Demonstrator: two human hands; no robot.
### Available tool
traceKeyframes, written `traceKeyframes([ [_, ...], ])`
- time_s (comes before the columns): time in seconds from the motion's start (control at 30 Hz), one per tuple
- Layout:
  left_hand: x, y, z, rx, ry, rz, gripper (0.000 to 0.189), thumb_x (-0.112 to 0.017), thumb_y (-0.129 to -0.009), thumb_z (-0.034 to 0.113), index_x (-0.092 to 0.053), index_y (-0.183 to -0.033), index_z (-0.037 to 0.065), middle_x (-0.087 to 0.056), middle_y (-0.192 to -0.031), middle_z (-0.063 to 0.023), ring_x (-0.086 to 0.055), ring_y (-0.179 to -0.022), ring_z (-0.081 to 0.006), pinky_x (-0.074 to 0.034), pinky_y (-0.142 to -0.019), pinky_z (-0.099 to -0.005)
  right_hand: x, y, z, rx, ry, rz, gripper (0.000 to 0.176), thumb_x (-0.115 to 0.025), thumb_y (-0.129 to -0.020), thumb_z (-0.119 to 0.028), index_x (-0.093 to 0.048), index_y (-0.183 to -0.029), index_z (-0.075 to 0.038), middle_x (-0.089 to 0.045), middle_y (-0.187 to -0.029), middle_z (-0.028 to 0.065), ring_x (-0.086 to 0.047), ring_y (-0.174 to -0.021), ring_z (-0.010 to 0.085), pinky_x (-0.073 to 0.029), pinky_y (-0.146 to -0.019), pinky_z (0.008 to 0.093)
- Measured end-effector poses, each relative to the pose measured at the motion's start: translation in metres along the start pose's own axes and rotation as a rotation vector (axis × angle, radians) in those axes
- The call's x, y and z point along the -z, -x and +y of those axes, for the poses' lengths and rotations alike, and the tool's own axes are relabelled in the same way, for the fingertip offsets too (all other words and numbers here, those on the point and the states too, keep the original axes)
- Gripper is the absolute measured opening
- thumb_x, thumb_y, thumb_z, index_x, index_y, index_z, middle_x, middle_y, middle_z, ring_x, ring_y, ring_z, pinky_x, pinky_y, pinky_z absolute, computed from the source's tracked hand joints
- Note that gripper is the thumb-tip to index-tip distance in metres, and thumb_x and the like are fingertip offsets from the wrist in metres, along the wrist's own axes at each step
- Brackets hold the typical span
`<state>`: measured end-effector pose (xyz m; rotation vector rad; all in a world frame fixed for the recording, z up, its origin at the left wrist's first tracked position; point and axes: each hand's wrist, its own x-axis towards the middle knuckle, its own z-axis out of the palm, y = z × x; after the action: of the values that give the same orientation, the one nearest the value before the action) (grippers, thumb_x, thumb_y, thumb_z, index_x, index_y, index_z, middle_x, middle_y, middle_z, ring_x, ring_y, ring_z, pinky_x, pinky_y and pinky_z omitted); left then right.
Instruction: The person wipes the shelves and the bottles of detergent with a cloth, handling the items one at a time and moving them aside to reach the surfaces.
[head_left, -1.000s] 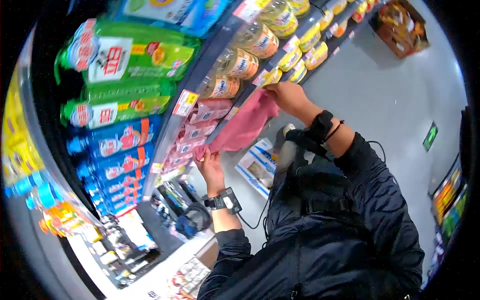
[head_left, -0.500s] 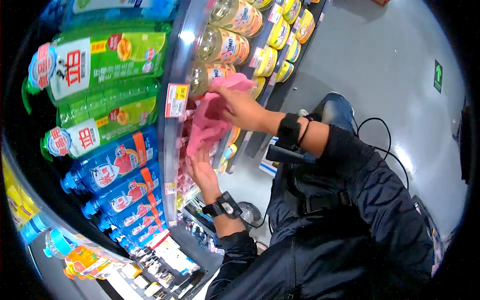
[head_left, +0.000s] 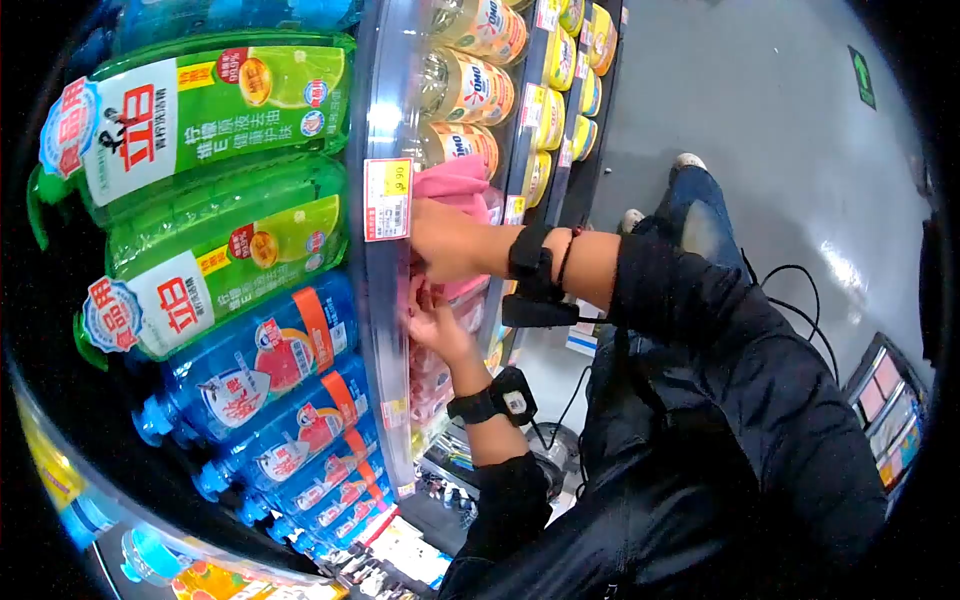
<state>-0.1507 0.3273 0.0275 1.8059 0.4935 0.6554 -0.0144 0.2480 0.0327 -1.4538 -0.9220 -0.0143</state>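
Observation:
A soft pink cloth lies bunched at the front of the shelf beside the OMO bottles. My right hand is closed on it, palm turned down, with its fingertips hidden behind the shelf lip. Just below, my left hand has curled fingers against pink material, palm partly up. The two hands are close together. Clear packs with pink contents lie under and beside them on the same shelf.
Green dish-soap bottles and blue bottles fill the neighbouring shelf. A price tag hangs on the clear shelf lip. Yellow tubs stand on lower shelves. A black cable runs along the grey floor.
Both hands have moved deeper toward the shelf with the pink cloth, which is now lower and more bunched. The view has come nearer the shelf.

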Motion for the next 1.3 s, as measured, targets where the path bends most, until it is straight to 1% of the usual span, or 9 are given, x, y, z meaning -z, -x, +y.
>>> traceKeyframes([
  [0.13,-0.009,-0.01,0.001,0.08,-0.16,0.064,0.046,-0.051,-0.071,-0.006,-0.032,-0.112,0.003,-0.049,-0.101,-0.0162,-0.053,-0.081,-0.0225,-0.047,-0.064,-0.0299,0.009,-0.012,-0.015,-0.191,0.2,-0.38,0.055,-0.066,-0.045,-0.009,-0.052,-0.097,-0.002,-0.052,-0.094,0.0193,-0.05,-0.086,0.0352,-0.043,-0.074,0.0364],
  [0.3,-0.015,-0.017,0.004,0.389,0.19,0.15,0.062,-0.062,-0.067,0.001,-0.027,-0.118,0.004,-0.045,-0.107,-0.0143,-0.052,-0.084,-0.0225,-0.048,-0.062,-0.0293,-0.007,-0.004,0.012,0.021,0.105,-0.094,0.043,-0.063,-0.047,-0.008,-0.055,-0.089,-0.002,-0.054,-0.087,0.0184,-0.053,-0.081,0.0322,-0.045,-0.069,0.035],
  [0.37,-0.015,-0.02,-0.004,0.048,-0.325,-0.003,0.074,-0.067,-0.063,0.003,-0.022,-0.122,0.002,-0.042,-0.11,-0.0156,-0.052,-0.086,-0.0222,-0.048,-0.064,-0.0297,-0.009,-0.002,0.014,0.012,0.236,-0.222,0.04,-0.059,-0.053,-0.016,-0.055,-0.089,0.0,-0.054,-0.094,0.0112,-0.049,-0.088,0.0242,-0.043,-0.073,0.0286],
  [0.67,-0.018,-0.02,0.007,-0.168,-0.694,0.172,0.049,-0.066,-0.062,-0.001,-0.043,-0.105,-0.008,-0.05,-0.098,-0.0144,-0.052,-0.083,-0.0191,-0.047,-0.064,-0.0255,-0.005,0.021,0.016,0.053,0.274,0.011,0.034,-0.053,-0.06,-0.013,-0.051,-0.09,0.002,-0.052,-0.076,0.0091,-0.049,-0.077,0.0231,-0.04,-0.069,0.0284],
  [0.77,-0.021,-0.012,0.024,0.14,-0.627,0.173,0.043,-0.061,-0.065,-0.002,-0.044,-0.104,-0.008,-0.051,-0.099,-0.0157,-0.052,-0.084,-0.0191,-0.046,-0.066,-0.0266,0.001,0.026,0.015,0.075,0.206,0.058,0.036,-0.052,-0.062,-0.013,-0.047,-0.094,0.002,-0.052,-0.08,0.0101,-0.049,-0.079,0.0249,-0.04,-0.07,0.0305],
  [0.87,-0.008,-0.005,0.009,-0.225,-0.57,0.153,0.045,-0.058,-0.068,-0.001,-0.04,-0.109,-0.007,-0.05,-0.101,-0.017,-0.051,-0.085,-0.0204,-0.045,-0.069,-0.0287,0.002,0.022,0.008,-0.025,0.104,0.065,0.038,-0.051,-0.063,-0.012,-0.047,-0.097,0.003,-0.051,-0.086,0.0114,-0.048,-0.083,0.0261,-0.04,-0.073,0.0327],
  [1.1,-0.007,0.004,0.004,-0.027,-0.469,0.173,0.042,-0.051,-0.076,0.002,-0.031,-0.112,-0.008,-0.039,-0.115,-0.0193,-0.043,-0.103,-0.0235,-0.038,-0.084,-0.034,-0.014,-0.004,0.008,0.021,0.085,-0.061,0.038,-0.061,-0.048,-0.008,-0.056,-0.084,0.003,-0.053,-0.097,0.0161,-0.049,-0.092,0.0298,-0.041,-0.078,0.0345],
  [1.23,-0.034,-0.01,0.028,0.179,0.071,0.168,0.038,-0.051,-0.075,-0.005,-0.037,-0.11,-0.006,-0.041,-0.11,-0.0151,-0.046,-0.093,-0.0201,-0.039,-0.079,-0.0293,-0.014,-0.005,0.008,-0.015,0.239,-0.234,0.03,-0.058,-0.053,-0.009,-0.058,-0.082,-0.001,-0.057,-0.085,0.0139,-0.053,-0.083,0.0276,-0.045,-0.069,0.0342],
  [1.3,0.011,-0.022,-0.03,0.045,-0.164,0.136,0.039,-0.054,-0.075,0.007,-0.041,-0.111,0.005,-0.05,-0.1,-0.0081,-0.051,-0.083,-0.0148,-0.044,-0.061,-0.0224,-0.019,-0.008,0.014,-0.02,0.227,-0.241,0.029,-0.057,-0.055,-0.009,-0.058,-0.083,-0.002,-0.058,-0.082,0.0128,-0.054,-0.08,0.0271,-0.046,-0.067,0.0338],
])
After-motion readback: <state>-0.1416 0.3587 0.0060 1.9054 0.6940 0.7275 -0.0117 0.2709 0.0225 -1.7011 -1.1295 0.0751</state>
